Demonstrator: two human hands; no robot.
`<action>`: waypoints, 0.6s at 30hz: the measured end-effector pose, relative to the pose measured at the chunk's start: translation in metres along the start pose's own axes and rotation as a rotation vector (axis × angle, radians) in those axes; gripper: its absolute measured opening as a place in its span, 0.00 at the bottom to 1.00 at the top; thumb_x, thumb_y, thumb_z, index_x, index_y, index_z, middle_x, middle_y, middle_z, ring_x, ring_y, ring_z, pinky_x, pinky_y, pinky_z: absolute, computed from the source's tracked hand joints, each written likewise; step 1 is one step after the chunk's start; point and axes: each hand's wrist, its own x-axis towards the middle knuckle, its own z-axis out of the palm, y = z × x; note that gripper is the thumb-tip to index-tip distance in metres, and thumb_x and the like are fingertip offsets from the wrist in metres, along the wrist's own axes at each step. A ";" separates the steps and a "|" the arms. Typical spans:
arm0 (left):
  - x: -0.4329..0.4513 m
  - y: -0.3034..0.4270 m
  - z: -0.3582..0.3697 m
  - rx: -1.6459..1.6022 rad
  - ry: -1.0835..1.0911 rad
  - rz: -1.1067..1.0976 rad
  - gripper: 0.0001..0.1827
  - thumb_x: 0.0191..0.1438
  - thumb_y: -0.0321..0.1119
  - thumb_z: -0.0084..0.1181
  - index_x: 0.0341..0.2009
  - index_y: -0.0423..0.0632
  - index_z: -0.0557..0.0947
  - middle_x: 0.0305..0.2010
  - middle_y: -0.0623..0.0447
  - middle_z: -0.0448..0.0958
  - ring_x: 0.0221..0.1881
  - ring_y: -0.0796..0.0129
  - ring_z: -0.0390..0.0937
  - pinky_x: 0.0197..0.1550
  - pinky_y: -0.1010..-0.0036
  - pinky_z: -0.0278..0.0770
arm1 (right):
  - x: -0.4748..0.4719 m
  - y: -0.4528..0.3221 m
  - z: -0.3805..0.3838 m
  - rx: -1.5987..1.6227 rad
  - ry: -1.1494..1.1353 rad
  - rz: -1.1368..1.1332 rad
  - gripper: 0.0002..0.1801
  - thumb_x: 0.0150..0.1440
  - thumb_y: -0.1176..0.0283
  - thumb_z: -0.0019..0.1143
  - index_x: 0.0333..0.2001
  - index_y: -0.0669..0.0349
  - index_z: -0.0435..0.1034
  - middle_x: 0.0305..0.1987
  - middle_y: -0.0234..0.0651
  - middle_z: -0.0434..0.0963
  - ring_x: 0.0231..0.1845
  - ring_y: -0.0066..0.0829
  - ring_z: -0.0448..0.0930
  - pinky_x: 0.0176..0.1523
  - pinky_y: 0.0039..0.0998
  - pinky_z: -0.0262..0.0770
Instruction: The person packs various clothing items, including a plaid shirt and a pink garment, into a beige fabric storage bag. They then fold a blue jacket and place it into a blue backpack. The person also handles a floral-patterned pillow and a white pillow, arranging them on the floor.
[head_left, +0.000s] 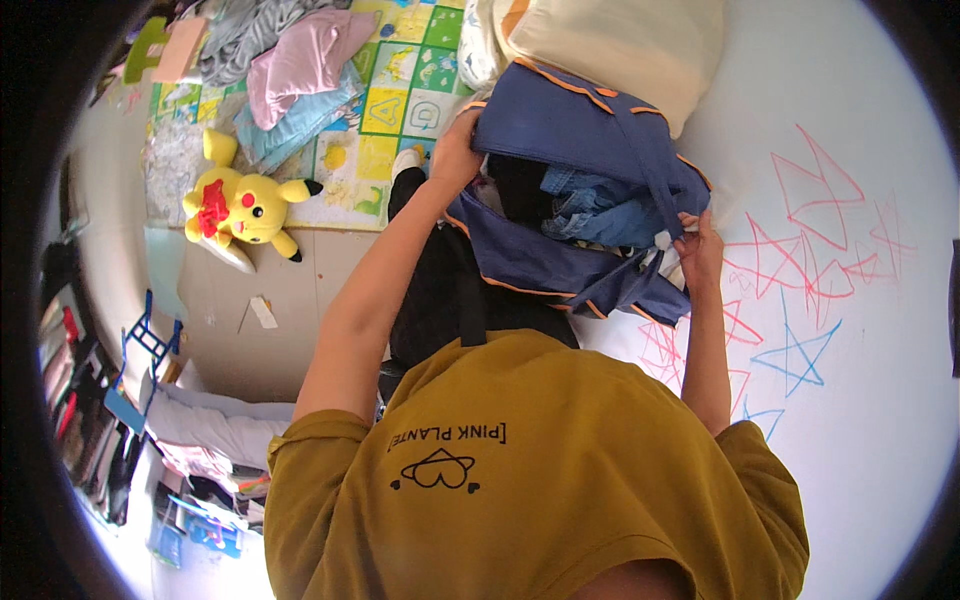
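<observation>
A navy blue fabric storage bag (570, 120) with orange trim is held partly open in front of me. Dark cloth and blue denim clothing (600, 206) show through its opening. My left hand (457, 150) grips the bag's upper left edge, with part of the fingers hidden behind the fabric. At the bag's right end, my right hand (699, 244) pinches its edge near a strap and a bit of white material. The strap (649, 165) runs across the bag's upper flap.
A cream-coloured bag (622, 45) stands behind the blue one, against a white wall (840, 300) with red and blue scribbles. To the left, a yellow plush toy (251, 210) and folded cloths (307, 64) lie on a patterned play mat (382, 112). A blue-framed chair (146, 337) stands farther off.
</observation>
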 end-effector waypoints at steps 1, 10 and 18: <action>0.003 -0.002 0.002 0.014 -0.054 -0.073 0.29 0.38 0.25 0.57 0.50 0.49 0.72 0.40 0.40 0.74 0.46 0.46 0.72 0.47 0.60 0.71 | -0.001 0.002 0.006 0.014 0.002 -0.007 0.20 0.61 0.55 0.43 0.28 0.60 0.69 0.39 0.36 0.75 0.30 0.20 0.71 0.25 0.20 0.64; -0.056 0.027 0.029 0.614 -0.267 0.249 0.03 0.47 0.29 0.48 0.29 0.49 0.75 0.28 0.50 0.73 0.29 0.56 0.76 0.27 0.62 0.73 | -0.026 0.034 -0.001 0.154 0.109 0.096 0.27 0.61 0.49 0.38 0.45 0.63 0.68 0.45 0.38 0.73 0.38 0.23 0.70 0.39 0.26 0.65; -0.032 0.064 0.005 0.653 -0.292 0.287 0.07 0.44 0.29 0.52 0.32 0.46 0.74 0.33 0.48 0.73 0.37 0.52 0.75 0.33 0.61 0.74 | -0.042 0.014 0.015 0.112 0.010 0.057 0.25 0.62 0.54 0.42 0.50 0.65 0.65 0.29 0.35 0.73 0.30 0.24 0.75 0.37 0.24 0.72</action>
